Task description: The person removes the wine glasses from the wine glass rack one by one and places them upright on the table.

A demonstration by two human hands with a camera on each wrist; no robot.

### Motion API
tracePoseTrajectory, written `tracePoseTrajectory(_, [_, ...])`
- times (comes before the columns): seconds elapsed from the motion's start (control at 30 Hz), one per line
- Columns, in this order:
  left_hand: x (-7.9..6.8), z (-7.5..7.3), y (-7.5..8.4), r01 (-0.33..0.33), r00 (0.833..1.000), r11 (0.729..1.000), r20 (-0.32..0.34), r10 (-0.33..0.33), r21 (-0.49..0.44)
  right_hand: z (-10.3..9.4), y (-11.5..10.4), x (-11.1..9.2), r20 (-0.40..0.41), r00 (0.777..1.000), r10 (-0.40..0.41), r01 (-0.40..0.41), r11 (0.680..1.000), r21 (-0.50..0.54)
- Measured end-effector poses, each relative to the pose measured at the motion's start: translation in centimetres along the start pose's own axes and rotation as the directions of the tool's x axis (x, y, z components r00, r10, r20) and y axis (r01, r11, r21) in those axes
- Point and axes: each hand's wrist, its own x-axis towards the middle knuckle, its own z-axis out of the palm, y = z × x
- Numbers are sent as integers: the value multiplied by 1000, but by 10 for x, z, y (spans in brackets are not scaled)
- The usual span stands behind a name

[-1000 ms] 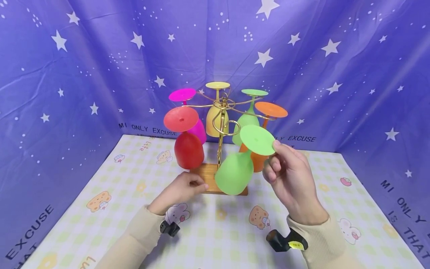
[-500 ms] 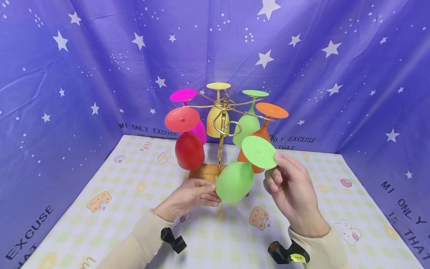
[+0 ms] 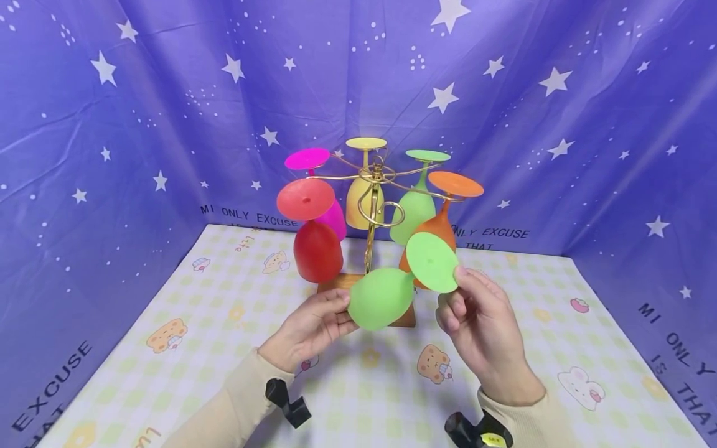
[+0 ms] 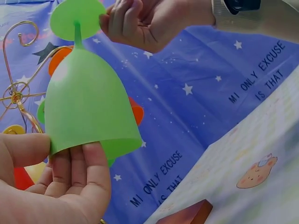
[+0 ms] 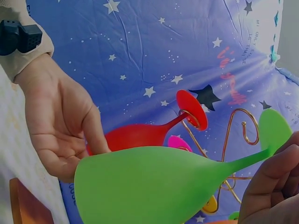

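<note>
A light green plastic goblet (image 3: pixel 381 298) is held tilted between both hands, in front of a gold wire glass rack (image 3: pixel 371 230). My right hand (image 3: pixel 484 330) pinches the edge of its round foot. At the other end, my left hand (image 3: pixel 313 326) grips the rim, the thumb outside and fingertips tucked inside the bowl, as the left wrist view shows. Behind the goblet, one front loop (image 3: pixel 392 214) of the rack holds no glass. The rack's wooden base (image 3: pixel 336 283) is partly hidden by the goblet and left hand.
Upside down on the rack hang a red goblet (image 3: pixel 317 252), a magenta one (image 3: pixel 307 159), a yellow one (image 3: pixel 364 202), another green one (image 3: pixel 413 214) and an orange one (image 3: pixel 456 184). A checked cloth (image 3: pixel 196 386) covers the table; a starry curtain (image 3: pixel 224 124) surrounds it.
The left hand has moved up and right from beside the wooden base and taken hold of the green goblet's rim. The goblet has been lowered and tilted further toward horizontal by the right hand.
</note>
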Motion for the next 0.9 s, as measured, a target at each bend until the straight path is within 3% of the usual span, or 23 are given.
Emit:
tracePoseTrajectory(0.4, [-2, 3, 5, -13, 1000, 998, -27, 12, -55, -14, 3, -7, -1, 1000, -6, 6, 1000, 13])
tracePoseTrajectory(0.67, [-7, 9, 8, -124, 989, 992, -78, 125, 13, -26, 7, -10, -45, 999, -7, 7, 1000, -16])
tracePoseTrajectory(0.9, [-14, 18, 10, -227, 955, 968, -172, 243, 104, -44, 9, -10, -47, 998, 42, -46, 996, -74])
